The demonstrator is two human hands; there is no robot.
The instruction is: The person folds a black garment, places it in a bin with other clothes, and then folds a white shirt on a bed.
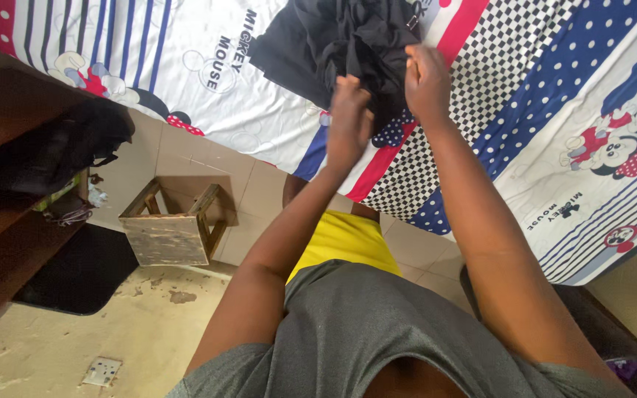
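A crumpled black garment (333, 44) lies on a bed covered with a cartoon-printed sheet (525, 110) in white, blue, red and checkered patches. My left hand (349, 118) grips the garment's lower edge, fingers closed into the cloth. My right hand (427, 82) holds the garment's right side, just beside the left hand. Both arms reach forward from my grey shirt and yellow shorts. Part of the garment is hidden behind my hands.
A small wooden stool (175, 225) stands on the tiled floor by the bed. A dark wooden shelf (1, 221) at left holds a black bag (75, 144). A black mat (75, 273) and a white wall socket plate (102, 371) lie on the floor.
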